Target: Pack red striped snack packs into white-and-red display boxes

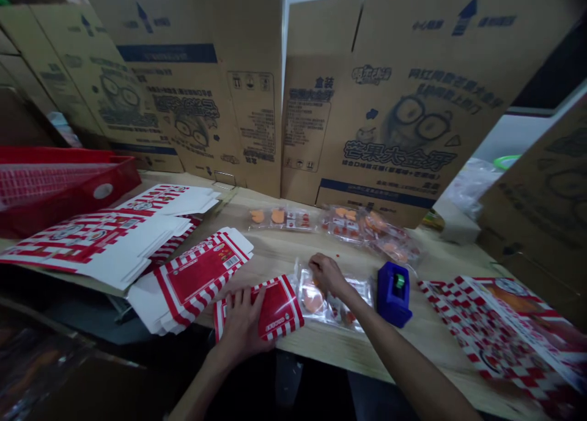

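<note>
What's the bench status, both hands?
Left hand on red-striped carton. Right hand at clear packet. Blue tape dispenser further right, apart from both hands.

Along the back of the table (275, 256) stand large cardboard boxes (339, 121), with a row of packets (277, 218) and, to its right, a heap of packets (348, 222) lying before them. At the far left a tray (59, 204) sits behind flattened cartons (114, 237), and right of these lies a carton stack (197, 280). Near the front edge, from left to right, come a carton (279, 311) beneath the left hand (245, 320), front packets (314, 301) below the right hand (328, 273), a tape dispenser (389, 311) and printed sheets (504, 323).
</note>
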{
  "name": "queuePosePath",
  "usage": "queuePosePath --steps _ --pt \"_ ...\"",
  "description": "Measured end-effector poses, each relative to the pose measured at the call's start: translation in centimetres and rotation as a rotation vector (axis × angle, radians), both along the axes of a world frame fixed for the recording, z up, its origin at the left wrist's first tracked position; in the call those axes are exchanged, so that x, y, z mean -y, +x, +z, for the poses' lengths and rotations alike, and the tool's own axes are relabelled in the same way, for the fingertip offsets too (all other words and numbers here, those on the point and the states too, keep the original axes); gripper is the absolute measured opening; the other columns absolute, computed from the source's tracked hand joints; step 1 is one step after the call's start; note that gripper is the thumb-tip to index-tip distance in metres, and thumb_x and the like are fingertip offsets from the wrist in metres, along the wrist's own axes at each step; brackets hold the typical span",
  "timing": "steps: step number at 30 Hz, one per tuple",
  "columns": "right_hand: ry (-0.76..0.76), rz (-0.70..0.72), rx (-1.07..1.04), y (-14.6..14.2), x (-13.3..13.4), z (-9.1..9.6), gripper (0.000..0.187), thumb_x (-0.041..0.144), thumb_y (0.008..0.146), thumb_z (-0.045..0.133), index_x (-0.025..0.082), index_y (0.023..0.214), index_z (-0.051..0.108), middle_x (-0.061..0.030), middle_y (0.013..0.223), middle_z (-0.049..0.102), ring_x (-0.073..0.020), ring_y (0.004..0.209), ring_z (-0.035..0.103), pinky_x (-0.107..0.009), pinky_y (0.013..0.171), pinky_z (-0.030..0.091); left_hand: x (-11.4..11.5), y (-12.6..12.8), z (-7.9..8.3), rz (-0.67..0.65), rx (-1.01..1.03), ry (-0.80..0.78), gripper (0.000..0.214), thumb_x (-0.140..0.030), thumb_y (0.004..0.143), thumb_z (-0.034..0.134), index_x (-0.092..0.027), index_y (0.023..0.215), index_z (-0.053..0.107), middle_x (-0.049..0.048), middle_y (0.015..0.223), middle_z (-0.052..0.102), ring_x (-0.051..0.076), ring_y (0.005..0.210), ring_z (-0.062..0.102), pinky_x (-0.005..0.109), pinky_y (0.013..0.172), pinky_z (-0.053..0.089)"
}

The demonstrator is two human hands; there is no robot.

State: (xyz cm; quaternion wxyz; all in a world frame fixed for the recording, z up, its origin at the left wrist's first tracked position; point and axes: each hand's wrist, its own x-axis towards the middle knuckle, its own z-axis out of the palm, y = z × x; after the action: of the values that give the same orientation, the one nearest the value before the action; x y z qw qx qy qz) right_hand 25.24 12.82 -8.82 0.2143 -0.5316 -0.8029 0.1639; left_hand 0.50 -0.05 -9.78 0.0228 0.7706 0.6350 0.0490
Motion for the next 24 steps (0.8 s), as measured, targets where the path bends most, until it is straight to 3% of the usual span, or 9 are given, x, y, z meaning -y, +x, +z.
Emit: queuePosePath --steps 4,6,10,12,14,17,21,24 --pt "-0.010 0.055 -0.055 -0.5 1.7 0.0 0.025 0.011 0.086 0.049 0.017 0.094 0.072 -0.0062 0.088 0.066 -0.0166 0.082 0.061 -0.027 0.078 0.044 -0.2 0.8 0.2 -0.005 0.018 0.040 0.104 -0.054 0.048 0.073 -0.014 0.139 0.042 0.0227 0.132 0.044 0.044 0.122 0.039 0.060 0.107 0.017" --pt "-0.026 0.075 -0.060 -0.6 2.3 -0.3 0.028 0.008 0.084 0.050 0.019 0.094 0.073 -0.0046 0.086 0.065 -0.0166 0.083 0.060 -0.033 0.088 0.042 -0.2 1.1 0.3 -0.005 0.033 0.060 0.104 -0.053 0.048 0.073 -0.014 0.139 0.041 0.0227 0.132 0.044 0.044 0.122 0.039 0.059 0.107 0.017" --pt "-0.050 0.127 -0.010 -1.2 3.3 -1.2 0.031 0.006 0.082 0.050 0.026 0.084 0.074 -0.0015 0.091 0.064 -0.0194 0.098 0.056 -0.058 0.108 0.017 -0.3 1.0 0.3 -0.027 0.055 0.061 0.102 -0.053 0.049 0.073 -0.016 0.138 0.041 0.0213 0.131 0.045 0.042 0.121 0.040 0.059 0.108 0.017" --pt "-0.096 0.145 -0.044 -1.8 3.6 -1.6 0.029 0.007 0.081 0.052 0.026 0.080 0.074 -0.0016 0.096 0.065 -0.0207 0.103 0.055 -0.060 0.109 0.014 -0.5 0.9 0.2 -0.036 0.056 0.024 0.103 -0.053 0.048 0.074 -0.015 0.138 0.041 0.0219 0.132 0.045 0.042 0.121 0.041 0.059 0.108 0.018" --pt "-0.153 0.055 -0.196 -2.1 3.6 -2.0 0.026 0.010 0.080 0.053 0.025 0.080 0.074 -0.0024 0.098 0.068 -0.0205 0.100 0.059 -0.053 0.108 0.025 -0.7 0.8 0.2 -0.047 0.049 -0.019 0.106 -0.055 0.047 0.074 -0.015 0.139 0.041 0.0230 0.134 0.044 0.043 0.122 0.040 0.060 0.107 0.018" --pt "-0.158 -0.203 -0.394 -0.7 3.4 -2.2 0.030 0.016 0.083 0.045 0.020 0.094 0.073 -0.0071 0.105 0.069 -0.0206 0.096 0.064 -0.041 0.096 0.044 -1.1 0.7 0.2 -0.065 0.027 -0.065 0.111 -0.060 0.045 0.075 -0.016 0.141 0.039 0.0236 0.138 0.042 0.044 0.124 0.038 0.060 0.106 0.019" --pt "-0.091 -0.460 -0.410 4.8 3.2 -1.7 0.042 0.027 0.086 0.039 0.013 0.118 0.062 -0.0163 0.125 0.061 -0.0263 0.106 0.061 -0.043 0.092 0.047 -1.2 0.6 0.3 -0.084 0.018 -0.080 0.115 -0.063 0.045 0.075 -0.016 0.143 0.037 0.0243 0.138 0.041 0.044 0.124 0.038 0.061 0.105 0.019" --pt "-0.131 -0.550 -0.385 7.7 4.0 -1.6 0.045 0.037 0.084 0.046 0.012 0.118 0.061 -0.0165 0.107 0.069 -0.0296 0.103 0.063 -0.046 0.093 0.046 -1.2 0.6 0.5 -0.087 0.021 -0.094 0.117 -0.064 0.042 0.077 -0.016 0.141 0.039 0.0244 0.138 0.041 0.045 0.123 0.038 0.061 0.105 0.019"
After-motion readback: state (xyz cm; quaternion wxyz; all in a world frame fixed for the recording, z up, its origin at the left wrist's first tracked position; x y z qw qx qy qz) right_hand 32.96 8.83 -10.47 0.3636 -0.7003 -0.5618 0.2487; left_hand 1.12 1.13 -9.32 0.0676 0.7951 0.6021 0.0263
